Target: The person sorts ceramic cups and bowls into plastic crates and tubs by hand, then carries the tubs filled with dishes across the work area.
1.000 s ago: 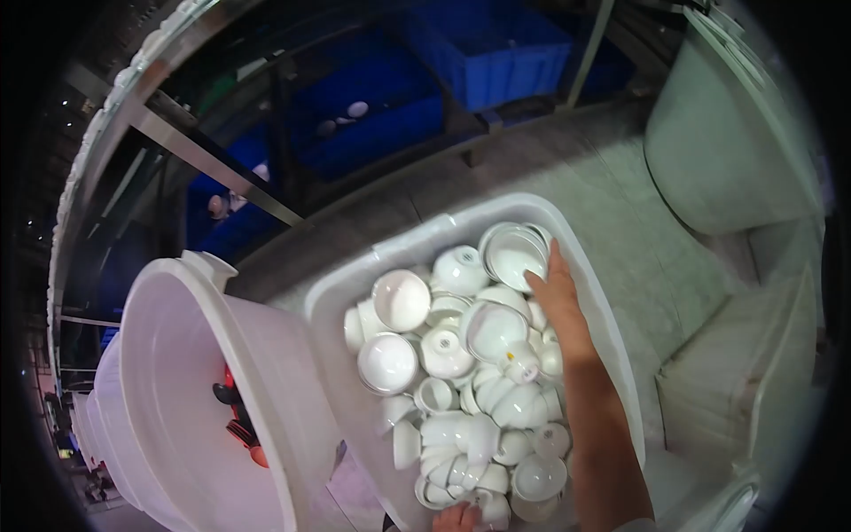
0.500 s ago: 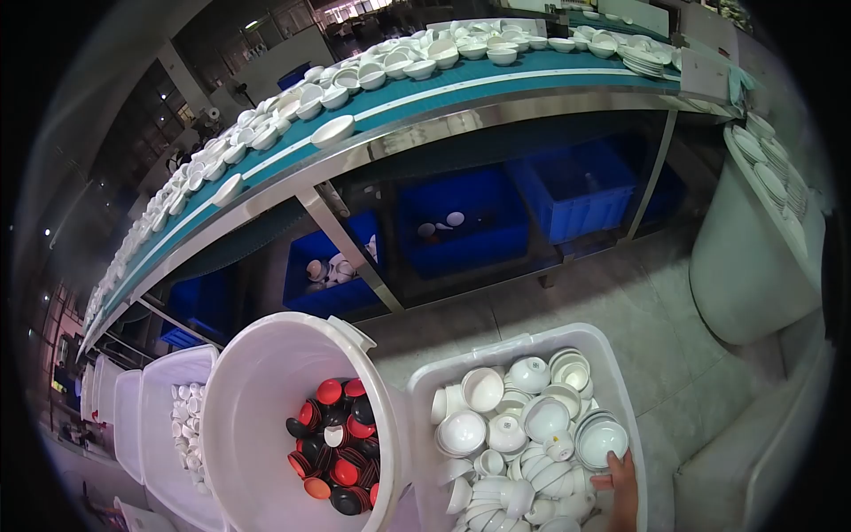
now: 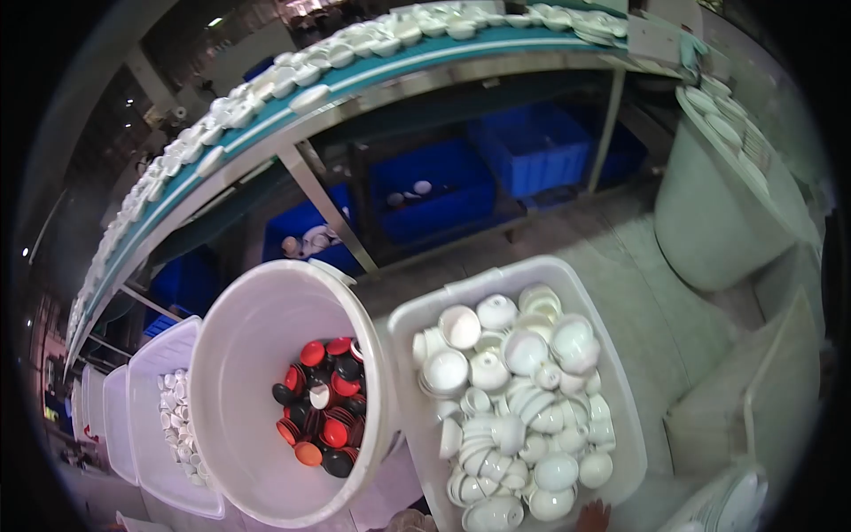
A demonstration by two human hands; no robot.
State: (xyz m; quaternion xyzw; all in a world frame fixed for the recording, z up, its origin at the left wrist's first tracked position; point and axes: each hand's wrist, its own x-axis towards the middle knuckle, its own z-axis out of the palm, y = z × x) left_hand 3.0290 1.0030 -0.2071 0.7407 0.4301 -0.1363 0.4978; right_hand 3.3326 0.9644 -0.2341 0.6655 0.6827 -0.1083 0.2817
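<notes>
At the bottom edge of the view, my right hand [image 3: 593, 516] shows only its fingers, slightly apart with nothing visible in them. It is beside the near end of a white tub [image 3: 631, 417] heaped with white bowls [image 3: 556, 472]. Most bowls are jumbled and tilted, some nested. A nested stack [image 3: 574, 344] leans near the tub's right wall. My left hand is outside the view.
Left of the tub, a tall round bin [image 3: 239, 390] holds red and black bowls [image 3: 336, 433]. A conveyor [image 3: 381, 67] carries white dishes above blue crates [image 3: 532, 160]. A grey-green bin [image 3: 718, 213] with stacked plates stands right; more plates [image 3: 722, 505] are at lower right.
My right hand has left the bowls near the tub's right wall and moved down to its near end. My left hand, seen at the bottom earlier, is out of view. The camera view has shifted.
</notes>
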